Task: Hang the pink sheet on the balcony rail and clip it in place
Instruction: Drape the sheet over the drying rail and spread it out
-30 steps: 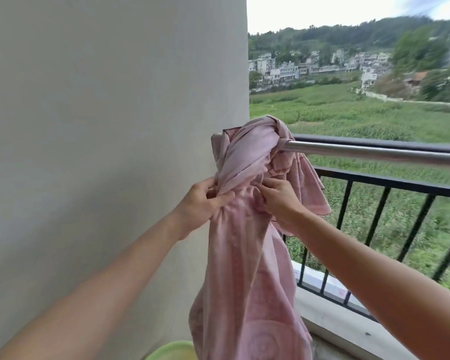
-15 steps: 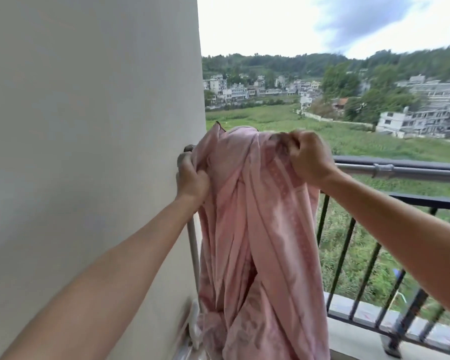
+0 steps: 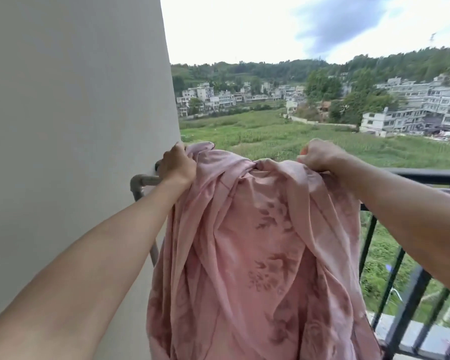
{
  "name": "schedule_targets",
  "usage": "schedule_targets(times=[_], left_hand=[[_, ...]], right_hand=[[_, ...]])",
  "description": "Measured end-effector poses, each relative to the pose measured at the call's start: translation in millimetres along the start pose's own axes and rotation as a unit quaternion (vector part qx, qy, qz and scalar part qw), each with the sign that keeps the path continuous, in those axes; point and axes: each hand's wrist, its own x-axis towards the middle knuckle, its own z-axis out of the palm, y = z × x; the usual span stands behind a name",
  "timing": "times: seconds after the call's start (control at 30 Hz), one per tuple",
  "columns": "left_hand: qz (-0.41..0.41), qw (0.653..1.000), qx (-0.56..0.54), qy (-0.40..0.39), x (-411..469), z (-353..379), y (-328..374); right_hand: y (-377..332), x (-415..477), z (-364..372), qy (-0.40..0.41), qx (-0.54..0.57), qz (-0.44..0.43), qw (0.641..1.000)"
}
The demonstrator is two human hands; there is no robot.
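The pink sheet (image 3: 257, 250), printed with darker flowers, hangs in folds over the balcony rail (image 3: 426, 175) and falls toward me. My left hand (image 3: 177, 165) grips its top left edge beside the wall. My right hand (image 3: 320, 155) holds the bunched top edge further right, above the rail. Between the hands the fabric is still twisted into a ridge. The sheet hides the rail under it. No clip is in view.
A plain white wall (image 3: 76, 126) fills the left side. A grey metal pipe elbow (image 3: 140, 184) comes out of it by my left hand. Black railing bars (image 3: 369, 242) stand at the right, with a field and houses beyond.
My hands have moved apart along the rail, the right hand going right, and the sheet is spread wider than half a second ago. Earlier it was a tight knot on the rail.
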Motion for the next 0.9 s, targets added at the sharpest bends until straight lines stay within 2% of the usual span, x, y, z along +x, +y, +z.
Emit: schedule_targets(times=[0.07, 0.1, 0.17, 0.23, 0.3, 0.37, 0.4, 0.43, 0.47, 0.53, 0.6, 0.63, 0.67, 0.73, 0.83, 0.9], left_hand=[[0.004, 0.999, -0.027, 0.022, 13.4, 9.2, 13.4], [0.01, 0.998, -0.044, 0.039, 22.9, 10.2, 23.3], [0.011, 0.994, -0.08, 0.077, 45.0, 4.6, 44.3], [-0.006, 0.988, -0.113, 0.109, 66.0, -3.8, 60.0], [-0.034, 0.983, -0.122, 0.135, 81.6, -9.2, 61.1], [-0.05, 0.986, -0.093, 0.13, 85.4, -7.0, 53.8], [-0.05, 0.991, -0.062, 0.104, 83.2, -1.2, 48.0], [-0.049, 0.997, -0.02, 0.059, 78.3, 8.7, 39.5], [-0.051, 0.998, 0.034, -0.004, 71.4, 20.5, 30.0], [-0.07, 0.981, 0.12, -0.139, 55.0, 40.1, 11.0], [-0.078, 0.967, 0.12, -0.21, 48.8, 46.7, -2.9], [-0.077, 0.968, 0.099, -0.217, 47.4, 44.9, -4.3], [-0.066, 0.972, 0.078, -0.212, 46.2, 42.5, -1.5], [-0.031, 0.984, 0.029, -0.175, 36.7, 34.9, -2.2], [0.069, 0.996, -0.019, -0.048, -2.5, 28.2, -14.6], [0.138, 0.99, 0.007, 0.029, -39.9, 34.4, -33.0]], right_hand=[[-10.7, -8.3, 2.1, -0.056, 0.161, -0.09, 0.981], [-15.6, -14.2, 1.1, -0.078, 0.18, -0.139, 0.971], [-15.1, -17.3, 3.1, -0.061, 0.123, -0.192, 0.972], [0.1, -7.5, 0.3, 0.019, 0.085, -0.173, 0.981], [20.6, 11.6, -12.5, 0.124, 0.09, -0.106, 0.982], [41.2, 29.6, -28.3, 0.231, 0.08, -0.033, 0.969], [49.4, 35.8, -33.3, 0.256, 0.06, -0.003, 0.965], [55.0, 37.9, -34.9, 0.248, 0.032, 0.027, 0.968], [58.7, 36.5, -31.7, 0.205, -0.011, 0.056, 0.977], [60.5, 29.8, -18.1, 0.059, -0.098, 0.079, 0.99], [59.4, 26.9, 0.9, -0.073, -0.104, 0.061, 0.99], [58.5, 27.3, 6.9, -0.107, -0.084, 0.048, 0.989], [56.2, 26.3, 4.4, -0.11, -0.059, 0.034, 0.992], [43.3, 13.0, -5.1, -0.052, -0.024, 0.006, 0.998], [11.8, -29.9, -15.0, 0.087, 0.007, -0.089, 0.992], [-12.4, -62.7, -5.0, 0.084, 0.023, -0.16, 0.983]])
